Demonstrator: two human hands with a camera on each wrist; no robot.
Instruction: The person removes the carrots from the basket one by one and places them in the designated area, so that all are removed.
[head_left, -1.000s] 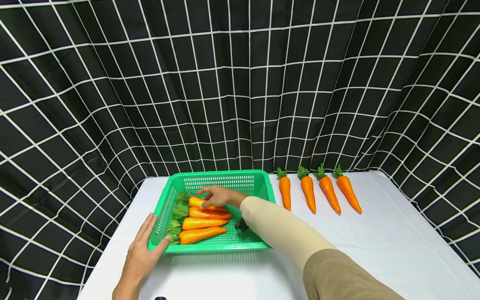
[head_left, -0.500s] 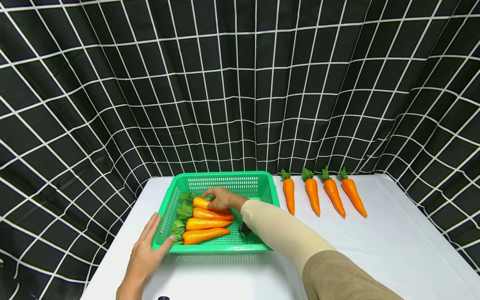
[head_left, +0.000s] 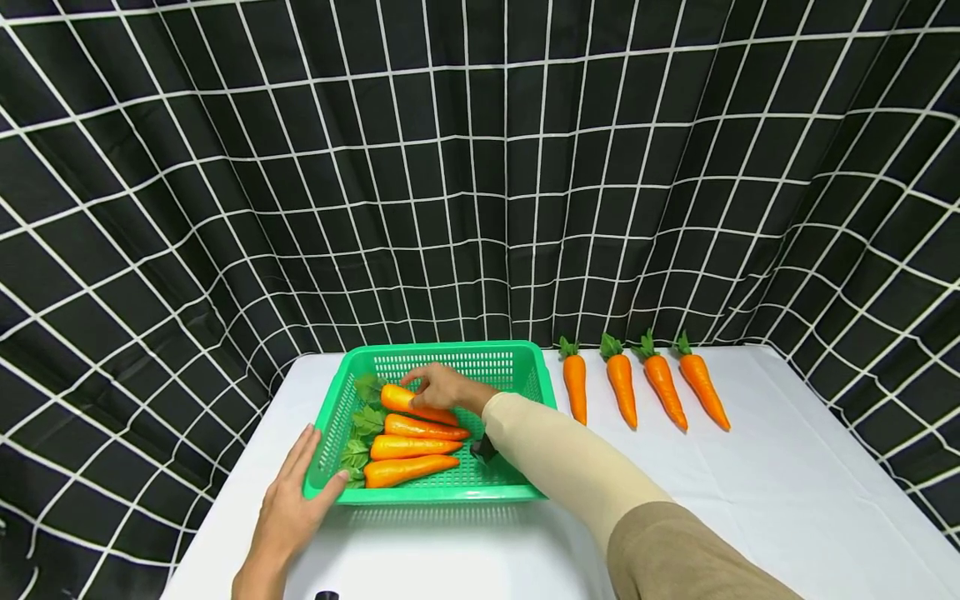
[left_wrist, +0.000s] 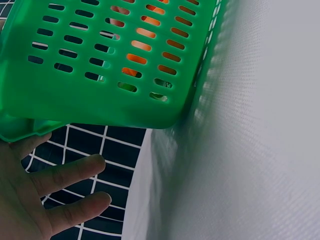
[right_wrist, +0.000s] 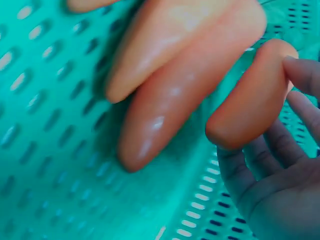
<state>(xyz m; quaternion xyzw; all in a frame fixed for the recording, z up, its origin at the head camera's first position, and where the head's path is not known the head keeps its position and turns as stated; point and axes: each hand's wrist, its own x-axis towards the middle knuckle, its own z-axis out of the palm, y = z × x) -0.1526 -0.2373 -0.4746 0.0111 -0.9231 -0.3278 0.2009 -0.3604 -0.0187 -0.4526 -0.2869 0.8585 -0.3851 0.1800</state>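
Observation:
My right hand (head_left: 448, 388) reaches into a green plastic basket (head_left: 442, 497) and pinches the rearmost carrot (head_left: 396, 398) between thumb and fingers. In the right wrist view that carrot (right_wrist: 255, 95) lies across the fingers, its tip angled away from two neighbouring carrots. Three more carrots (head_left: 416, 448) lie side by side in front of it, leafy tops to the left. My left hand (head_left: 288, 508) rests at the basket's front left corner, thumb at the rim and fingers along the outer side. The left wrist view shows two fingers (left_wrist: 75, 175) straight and spread below the basket wall (left_wrist: 100, 105).
Several carrots (head_left: 621, 387) lie in a row on the white tablecloth (head_left: 750, 500) right of the basket, leaves toward the back. A black gridded curtain (head_left: 465, 167) surrounds the table's back and sides. A small dark object (head_left: 327, 596) sits at the front edge.
My right hand has closed more firmly on the rearmost carrot and raised it slightly, widening the gap to its neighbour. The left hand keeps its place at the basket; the head view shifted a little.

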